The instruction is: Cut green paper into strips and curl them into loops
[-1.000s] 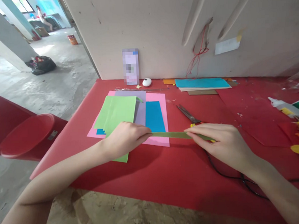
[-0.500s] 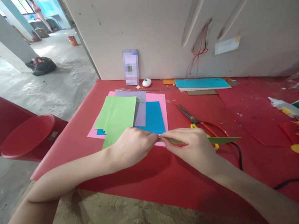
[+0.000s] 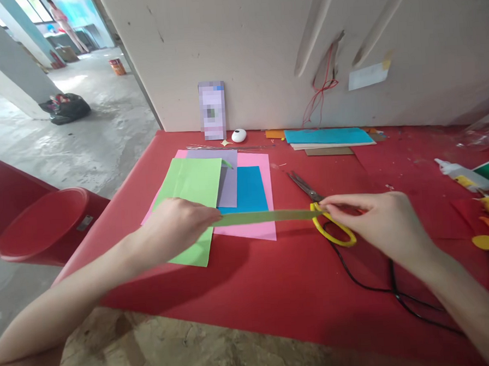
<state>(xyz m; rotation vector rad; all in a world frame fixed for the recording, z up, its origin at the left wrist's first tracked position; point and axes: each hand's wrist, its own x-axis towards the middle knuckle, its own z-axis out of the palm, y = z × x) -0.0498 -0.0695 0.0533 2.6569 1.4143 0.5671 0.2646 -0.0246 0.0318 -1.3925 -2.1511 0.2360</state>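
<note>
A narrow green paper strip (image 3: 266,217) is stretched level between my two hands, above the table. My left hand (image 3: 181,222) pinches its left end, over the light green sheets (image 3: 195,180). Its right end is pinched by my right hand (image 3: 373,214), just over the scissors (image 3: 333,232), whose yellow handle shows below the strip. Under the green sheets lie a purple sheet (image 3: 229,186), a blue sheet (image 3: 250,185) and a pink sheet (image 3: 267,228).
A phone (image 3: 212,111) leans on the wall beside a white rounded case (image 3: 239,135). Blue strips (image 3: 328,136) lie at the back. Right are a glue bottle (image 3: 461,174) and a black cord (image 3: 356,278). A red bin (image 3: 45,223) stands left; a person (image 3: 66,23) is far off.
My hands have moved apart, the left one leftward and the right one rightward. The green strip, largely hidden behind my right hand before, now spans the gap between them.
</note>
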